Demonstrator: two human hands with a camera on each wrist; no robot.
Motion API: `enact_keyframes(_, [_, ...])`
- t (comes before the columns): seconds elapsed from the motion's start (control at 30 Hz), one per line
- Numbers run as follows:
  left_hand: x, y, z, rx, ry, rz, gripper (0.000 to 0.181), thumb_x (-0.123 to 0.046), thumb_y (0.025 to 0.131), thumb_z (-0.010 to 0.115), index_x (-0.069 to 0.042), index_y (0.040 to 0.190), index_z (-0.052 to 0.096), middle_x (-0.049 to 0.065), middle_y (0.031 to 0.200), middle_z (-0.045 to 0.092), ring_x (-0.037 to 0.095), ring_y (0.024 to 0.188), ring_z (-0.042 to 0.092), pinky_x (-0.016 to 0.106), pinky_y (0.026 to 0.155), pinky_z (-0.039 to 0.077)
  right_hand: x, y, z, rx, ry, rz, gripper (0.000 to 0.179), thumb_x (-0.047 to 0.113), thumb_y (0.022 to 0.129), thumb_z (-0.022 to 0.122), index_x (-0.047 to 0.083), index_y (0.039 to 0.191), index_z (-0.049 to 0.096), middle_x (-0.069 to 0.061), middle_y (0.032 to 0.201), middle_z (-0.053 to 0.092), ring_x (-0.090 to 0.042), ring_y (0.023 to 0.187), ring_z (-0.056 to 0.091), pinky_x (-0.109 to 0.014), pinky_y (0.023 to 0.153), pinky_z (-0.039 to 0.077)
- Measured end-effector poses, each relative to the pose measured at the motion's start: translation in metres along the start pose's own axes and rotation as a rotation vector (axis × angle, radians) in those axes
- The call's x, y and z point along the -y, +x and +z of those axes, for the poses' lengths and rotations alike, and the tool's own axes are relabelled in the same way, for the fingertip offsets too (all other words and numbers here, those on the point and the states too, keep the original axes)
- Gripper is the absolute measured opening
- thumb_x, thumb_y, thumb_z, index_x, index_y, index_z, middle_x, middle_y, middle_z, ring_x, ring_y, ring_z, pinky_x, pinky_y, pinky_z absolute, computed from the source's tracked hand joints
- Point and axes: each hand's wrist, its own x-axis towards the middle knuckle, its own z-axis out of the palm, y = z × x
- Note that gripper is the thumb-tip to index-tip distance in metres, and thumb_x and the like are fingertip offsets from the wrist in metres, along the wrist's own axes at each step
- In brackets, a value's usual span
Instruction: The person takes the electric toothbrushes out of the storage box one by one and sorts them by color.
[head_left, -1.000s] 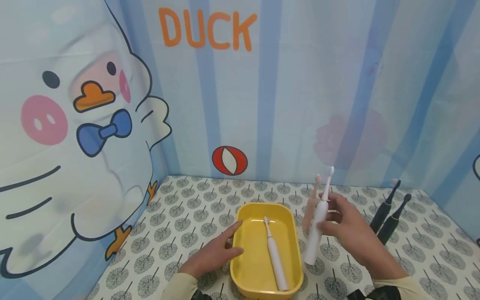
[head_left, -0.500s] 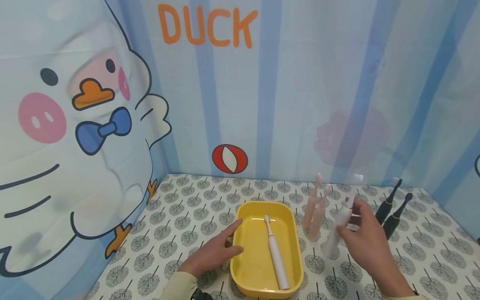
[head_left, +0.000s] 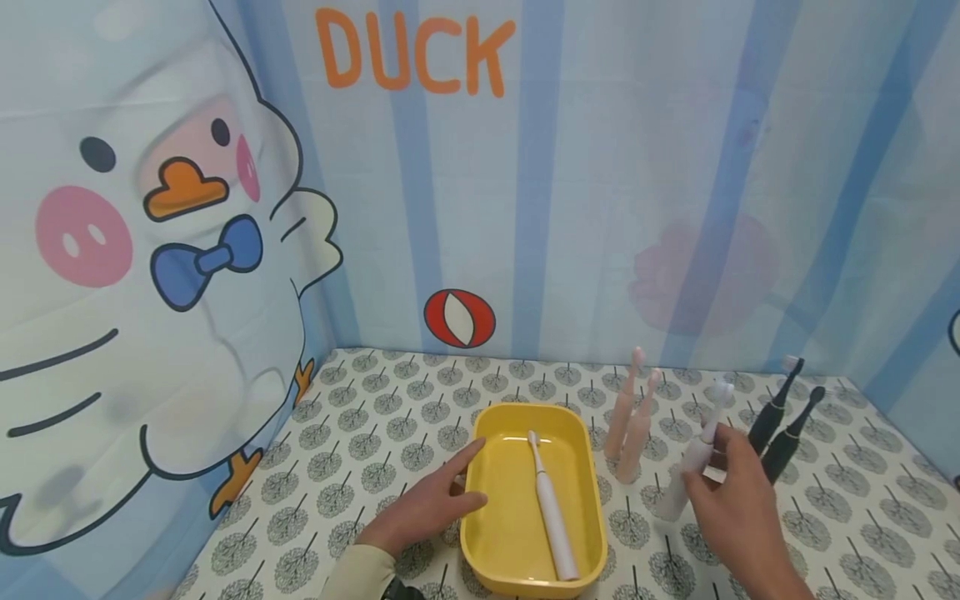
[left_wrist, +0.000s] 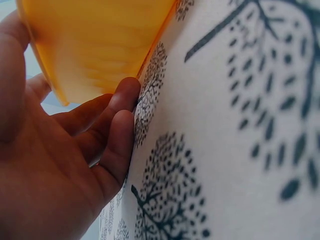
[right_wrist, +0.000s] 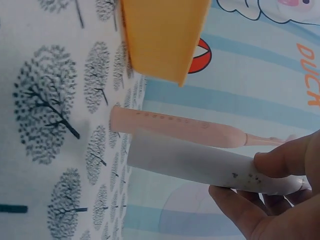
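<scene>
My right hand (head_left: 738, 500) pinches a white electric toothbrush (head_left: 696, 458) near the top of its handle, between thumb and fingers. The brush stands nearly upright, its lower end close over the cloth, to the right of two pink electric toothbrushes (head_left: 633, 437). In the right wrist view the white handle (right_wrist: 185, 162) overlaps one pink toothbrush (right_wrist: 180, 127). My left hand (head_left: 431, 504) rests at the left side of a yellow tray (head_left: 480, 533), thumb and forefinger at its rim, fingers relaxed. Another white electric toothbrush (head_left: 553, 521) lies inside the tray, head pointing away.
Two black electric toothbrushes (head_left: 780, 442) stand upright just right of my right hand. A cloth with a tree print (head_left: 360, 442) covers the table. Behind hangs a blue striped curtain (head_left: 480, 183) with a cartoon duck on the left.
My right hand has carried the white toothbrush rightward, away from the tray, and lowered it beside the pink ones. The left hand and tray stay put.
</scene>
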Motion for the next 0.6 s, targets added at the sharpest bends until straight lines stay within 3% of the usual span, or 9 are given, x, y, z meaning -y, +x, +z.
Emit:
enact_keyframes(0.3, [-0.002,0.0,-0.001,0.002,-0.001,-0.002,0.068,-0.046,0.086,0.058,-0.05,0.141,0.018,0.0,0.114,0.057,0.013,0.096,0.057,0.037,0.083,0.045,-0.008,-0.003,0.009,-0.02,-0.019,0.007,0.061,-0.007,0.079,0.059,-0.007,0.133,0.032,-0.026,0.124,0.039,-0.044,0.107,0.047,-0.045,0.077,0.05])
enact_keyframes(0.6, [-0.002,0.0,-0.001,0.014,-0.025,-0.009,0.069,-0.046,0.087,0.058,-0.048,0.142,0.017,0.003,0.118,0.056,0.014,0.098,0.057,0.039,0.083,0.045,-0.012,-0.004,0.018,0.024,-0.036,0.142,0.068,-0.006,0.081,0.058,-0.006,0.139,0.023,-0.027,0.129,0.034,-0.044,0.113,0.042,-0.046,0.081,0.048])
